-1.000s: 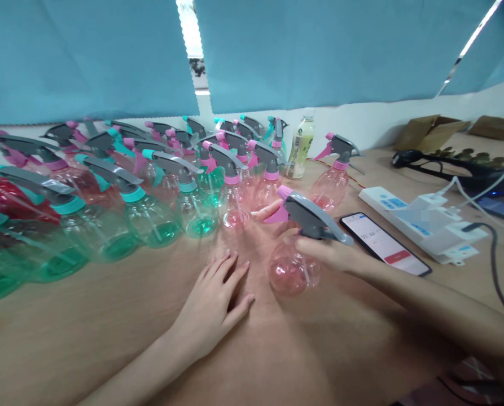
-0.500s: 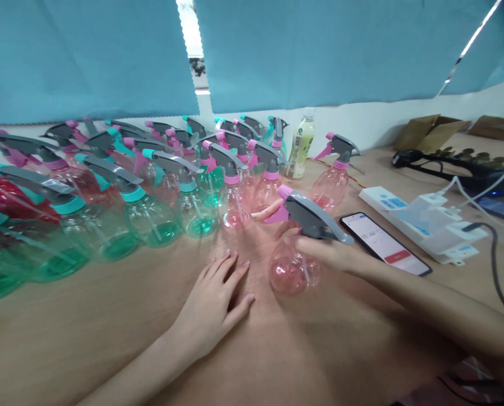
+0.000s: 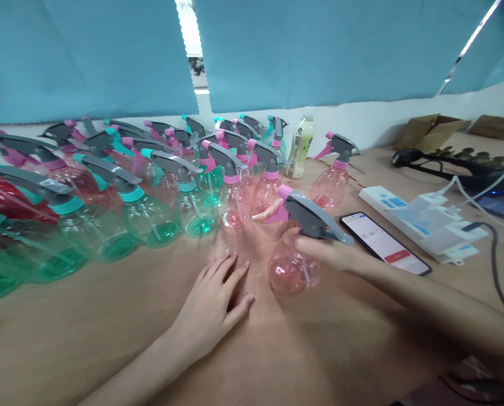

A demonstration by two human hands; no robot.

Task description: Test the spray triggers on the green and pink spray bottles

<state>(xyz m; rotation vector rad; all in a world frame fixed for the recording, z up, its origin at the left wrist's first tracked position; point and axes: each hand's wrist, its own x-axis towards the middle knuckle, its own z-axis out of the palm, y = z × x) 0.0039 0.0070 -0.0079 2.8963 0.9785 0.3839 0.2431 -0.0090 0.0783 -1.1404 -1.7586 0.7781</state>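
My right hand (image 3: 315,248) is wrapped round the neck of a clear pink spray bottle (image 3: 292,273), just under its grey head and pink trigger. The index finger stretches out past the trigger to the left. This bottle stands upright or nearly so; I cannot tell whether its base touches the wood. Flat on the table (image 3: 158,327) lies my left hand (image 3: 211,299), fingers apart and holding nothing, a short way left of the bottle. Beyond it stands a clear pink spray bottle (image 3: 233,206), beside a green spray bottle (image 3: 196,214).
Several more pink and green spray bottles crowd the left and back. At the right are another pink spray bottle (image 3: 330,183), a phone (image 3: 382,242) showing a timer, and a white power strip (image 3: 408,220) with cables. A labelled drink bottle (image 3: 301,144) stands near the wall.
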